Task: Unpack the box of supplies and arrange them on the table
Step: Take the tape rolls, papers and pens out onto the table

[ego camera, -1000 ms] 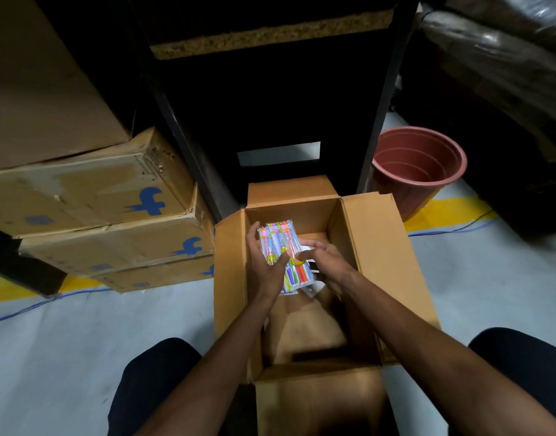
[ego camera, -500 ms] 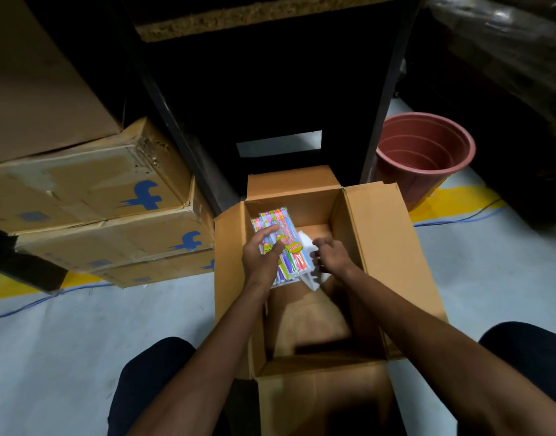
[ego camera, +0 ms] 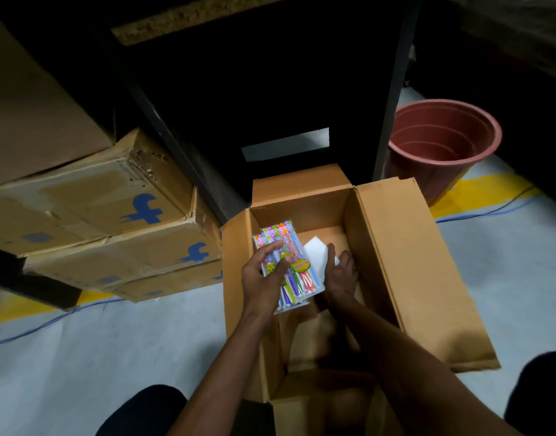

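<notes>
An open brown cardboard box stands on the floor between my knees, its flaps spread outward. My left hand grips a clear packet of colourful pens over the box's left side, fingers and thumb curled round it. My right hand reaches into the box beside the packet, fingers straight, touching a white paper item that lies inside. The box's lower contents are in shadow.
Stacked cardboard cartons with blue logos sit to the left. A dark table stands just behind the box, with a reddish plastic bucket to its right. A blue cable and yellow floor line run across the grey floor.
My left hand has kept hold of the pen packet, lowering it toward the box. My right hand let go of the packet and moved right, down onto the white paper.
</notes>
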Motion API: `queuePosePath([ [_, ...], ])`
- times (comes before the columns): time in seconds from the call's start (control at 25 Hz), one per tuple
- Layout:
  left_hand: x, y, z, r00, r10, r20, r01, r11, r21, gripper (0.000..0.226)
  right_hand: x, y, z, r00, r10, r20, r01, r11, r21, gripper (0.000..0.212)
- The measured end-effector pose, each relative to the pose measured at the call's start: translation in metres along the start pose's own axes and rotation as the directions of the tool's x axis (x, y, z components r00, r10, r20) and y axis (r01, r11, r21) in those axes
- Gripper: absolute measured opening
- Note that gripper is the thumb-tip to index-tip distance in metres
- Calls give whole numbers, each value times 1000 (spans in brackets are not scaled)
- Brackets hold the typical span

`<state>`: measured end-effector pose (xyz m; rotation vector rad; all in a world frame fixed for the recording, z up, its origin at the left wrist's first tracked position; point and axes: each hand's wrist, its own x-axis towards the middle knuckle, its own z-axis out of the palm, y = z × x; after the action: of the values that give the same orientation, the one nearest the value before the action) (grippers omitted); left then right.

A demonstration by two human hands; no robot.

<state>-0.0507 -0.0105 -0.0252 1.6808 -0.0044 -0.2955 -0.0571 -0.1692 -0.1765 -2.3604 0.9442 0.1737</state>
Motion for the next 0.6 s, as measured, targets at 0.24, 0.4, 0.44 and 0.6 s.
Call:
queuePosePath([
  [0.24, 0, 0, -1, 999, -52, 12, 53, 997, -49, 30, -3, -4, -3, 995, 53, 82, -46, 996, -82, 83],
  [0.4, 4, 8, 1, 998, -58, 9, 58, 996, -74, 30, -8, 0, -10, 991, -47, 125, 23, 983, 184, 48],
  [0.44, 5, 11, 1, 998, -58, 8, 59, 995, -84, 30, -7, 2, -10, 986, -96, 133, 60, 966, 250, 40],
  [0.6, 12, 18, -1, 999, -49, 8, 49, 995, -88, 31, -11, 4, -25, 954, -241, 177, 191, 947, 257, 35],
])
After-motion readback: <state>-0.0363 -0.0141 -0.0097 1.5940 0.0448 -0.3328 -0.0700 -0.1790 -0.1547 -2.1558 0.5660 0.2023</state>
